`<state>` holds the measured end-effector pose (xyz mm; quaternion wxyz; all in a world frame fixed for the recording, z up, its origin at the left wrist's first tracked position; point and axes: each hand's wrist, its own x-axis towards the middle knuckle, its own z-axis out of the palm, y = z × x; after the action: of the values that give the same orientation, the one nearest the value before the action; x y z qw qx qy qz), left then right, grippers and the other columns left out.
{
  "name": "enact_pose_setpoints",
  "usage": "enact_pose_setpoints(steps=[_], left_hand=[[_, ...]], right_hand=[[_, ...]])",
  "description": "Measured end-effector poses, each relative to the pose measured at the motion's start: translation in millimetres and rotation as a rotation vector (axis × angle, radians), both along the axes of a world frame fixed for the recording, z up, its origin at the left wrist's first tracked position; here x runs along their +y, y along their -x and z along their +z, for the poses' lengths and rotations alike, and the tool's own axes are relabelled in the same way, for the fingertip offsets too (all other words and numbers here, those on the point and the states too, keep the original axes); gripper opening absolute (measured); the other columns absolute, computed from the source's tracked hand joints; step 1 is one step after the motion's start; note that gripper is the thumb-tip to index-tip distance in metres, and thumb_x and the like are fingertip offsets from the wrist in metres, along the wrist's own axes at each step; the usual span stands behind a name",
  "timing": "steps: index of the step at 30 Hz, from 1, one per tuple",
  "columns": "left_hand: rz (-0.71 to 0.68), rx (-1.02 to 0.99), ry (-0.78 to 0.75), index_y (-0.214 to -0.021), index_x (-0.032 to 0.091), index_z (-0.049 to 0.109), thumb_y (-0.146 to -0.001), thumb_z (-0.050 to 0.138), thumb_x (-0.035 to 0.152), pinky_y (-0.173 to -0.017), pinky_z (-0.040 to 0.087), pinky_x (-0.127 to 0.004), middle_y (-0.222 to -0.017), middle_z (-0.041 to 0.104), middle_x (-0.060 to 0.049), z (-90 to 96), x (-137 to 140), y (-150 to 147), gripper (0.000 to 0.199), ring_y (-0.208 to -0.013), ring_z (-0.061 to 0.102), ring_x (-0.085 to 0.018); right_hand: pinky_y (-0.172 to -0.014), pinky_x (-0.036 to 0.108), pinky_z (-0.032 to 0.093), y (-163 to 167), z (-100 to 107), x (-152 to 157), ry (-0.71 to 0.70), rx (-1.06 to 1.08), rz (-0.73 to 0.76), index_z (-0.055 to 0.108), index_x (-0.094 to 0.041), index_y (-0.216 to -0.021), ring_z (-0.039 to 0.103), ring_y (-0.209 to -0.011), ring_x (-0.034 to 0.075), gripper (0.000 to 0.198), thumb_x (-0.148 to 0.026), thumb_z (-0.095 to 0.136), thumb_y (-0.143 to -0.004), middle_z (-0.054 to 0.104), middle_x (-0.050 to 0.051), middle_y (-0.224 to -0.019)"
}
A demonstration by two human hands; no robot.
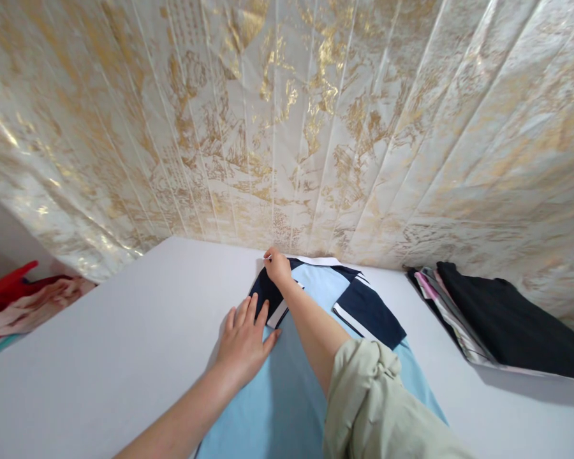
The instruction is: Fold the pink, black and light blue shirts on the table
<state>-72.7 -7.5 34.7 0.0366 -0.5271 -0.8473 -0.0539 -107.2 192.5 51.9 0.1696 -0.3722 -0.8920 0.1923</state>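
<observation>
A light blue T-shirt (291,389) with navy sleeves and white stripes lies spread out in front of me. Both its sleeves are folded inward over the body. My left hand (243,338) rests flat on the shirt's left side, fingers spread, its fingertips touching the navy sleeve (264,294). Farther up, my right hand (277,266) is closed in a pinch on the shirt's top left corner by the shoulder. My right forearm, in a rolled-up pale green sleeve, crosses over the shirt and hides part of it. The other navy sleeve (370,312) lies to the right, untouched.
The shirt lies on a white tabletop (124,344). On the right is a stack of folded clothes (516,325) with a black one on top. Red and pink clothes (38,303) lie at the far left. A gold-patterned curtain (287,127) hangs along the table's back edge.
</observation>
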Motion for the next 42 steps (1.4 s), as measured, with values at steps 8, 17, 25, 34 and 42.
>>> enact_pose_setpoints(steps=[8, 17, 25, 34, 42], left_hand=[[-0.01, -0.006, 0.006, -0.146, 0.019, 0.04, -0.093, 0.04, 0.052, -0.115, 0.021, -0.052, -0.157, 0.027, -0.014, 0.0, 0.7, 1.1, 0.063, -0.145, 0.025, -0.03], [-0.018, 0.042, 0.009, -0.146, 0.019, 0.041, -0.092, 0.038, 0.051, -0.114, 0.023, -0.051, -0.156, 0.03, -0.013, -3.7, 2.4, 5.8, 0.063, -0.145, 0.026, -0.029], [-0.025, 0.038, -0.002, -0.148, 0.02, 0.037, -0.091, 0.031, 0.054, -0.115, 0.021, -0.05, -0.157, 0.028, -0.013, -13.7, 3.2, 11.5, 0.067, -0.146, 0.024, -0.028], [-0.027, 0.001, 0.012, -0.13, 0.017, 0.059, -0.086, 0.032, 0.058, -0.111, 0.025, -0.058, -0.143, 0.051, -0.017, 27.2, 38.5, 14.6, 0.066, -0.135, 0.041, -0.036], [-0.203, -0.348, -0.009, -0.109, 0.016, 0.061, -0.086, 0.049, 0.041, -0.078, 0.047, -0.032, -0.101, 0.07, -0.011, 48.6, 148.3, -84.1, 0.037, -0.093, 0.066, -0.024]], right_hand=[[-0.104, 0.036, 0.033, -32.4, 1.6, -25.4, -0.278, 0.038, 0.146, 0.056, -0.02, -0.126, 0.049, -0.121, 0.022, 0.034, -0.023, 0.039, -0.096, 0.057, 0.011, -0.13], [-0.113, 0.045, 0.025, -67.8, 2.4, -34.8, -0.131, -0.071, 0.196, 0.04, -0.022, -0.142, 0.035, -0.137, 0.019, 0.048, -0.038, 0.044, -0.097, 0.039, 0.007, -0.152], [-0.103, 0.041, 0.036, -249.1, 20.8, 1.0, -0.242, -0.216, -0.195, 0.053, -0.021, -0.135, 0.044, -0.13, 0.026, 0.042, -0.029, 0.049, -0.093, 0.046, 0.012, -0.145], [-0.104, 0.032, 0.035, -355.4, -22.5, -9.2, -0.24, -0.147, -0.287, 0.055, -0.028, -0.135, 0.049, -0.124, 0.018, 0.04, -0.03, 0.045, -0.096, 0.056, 0.007, -0.134], [-0.103, 0.033, 0.035, -352.5, -18.6, -10.6, -0.232, -0.066, -0.288, 0.049, -0.023, -0.139, 0.05, -0.123, 0.02, 0.045, -0.032, 0.047, -0.095, 0.056, 0.009, -0.134]])
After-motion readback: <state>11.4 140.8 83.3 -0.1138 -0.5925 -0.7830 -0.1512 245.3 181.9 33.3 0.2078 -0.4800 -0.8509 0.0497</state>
